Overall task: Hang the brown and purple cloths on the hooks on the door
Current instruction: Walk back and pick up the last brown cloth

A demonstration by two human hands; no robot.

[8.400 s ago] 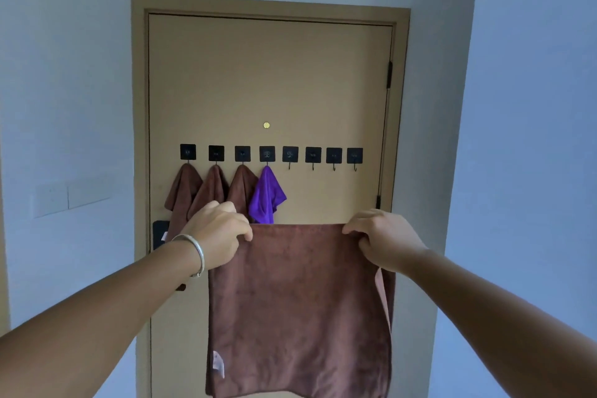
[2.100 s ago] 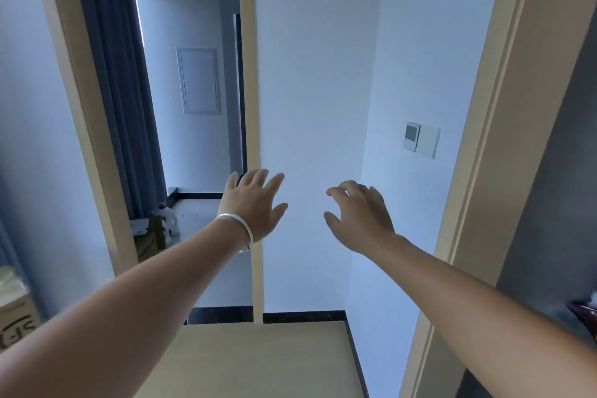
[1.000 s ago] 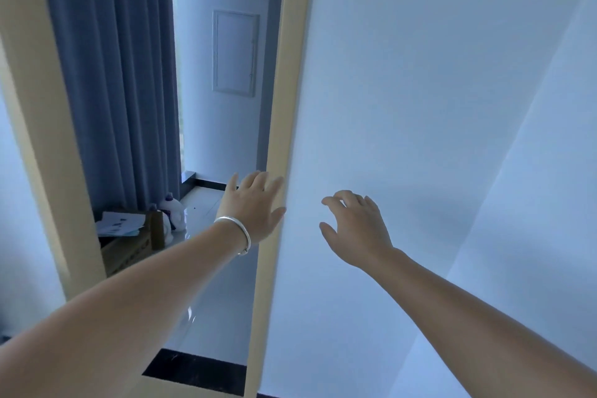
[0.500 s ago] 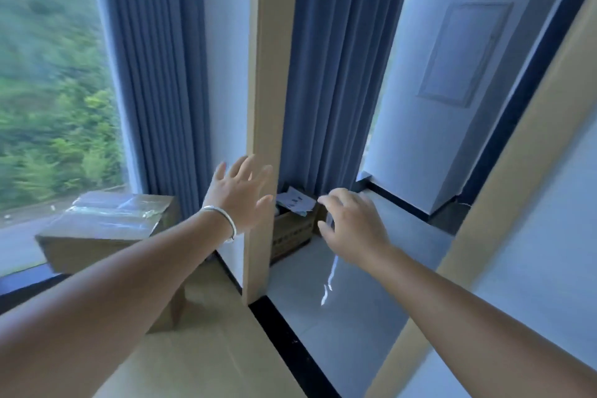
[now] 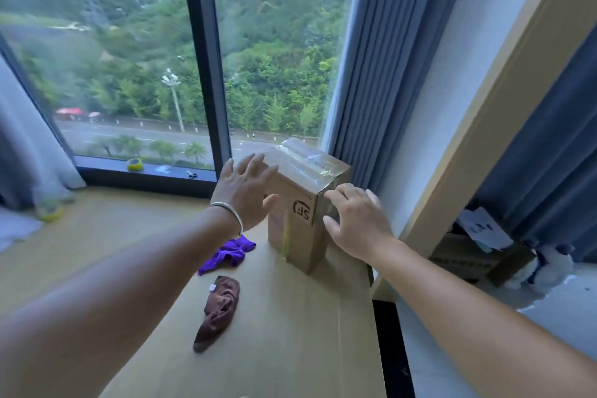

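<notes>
Brown cloth (image 5: pixel 219 312) long axis toward window; purple cloth (image 5: pixel 228 253) bunched.

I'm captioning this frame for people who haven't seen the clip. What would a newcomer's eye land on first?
Probably the big window with its green hillside and road, filling the upper left. Next, the two bare arms reaching forward, left hand and right hand open on either side of a taped cardboard box by the blue curtain. Below lie a crumpled purple cloth and brown cloth on the wooden platform.

Taped cardboard box (image 5: pixel 302 200), window (image 5: pixel 129 58), blue curtain (image 5: pixel 378 52), perhaps scissors (image 5: pixel 192 175)
</notes>
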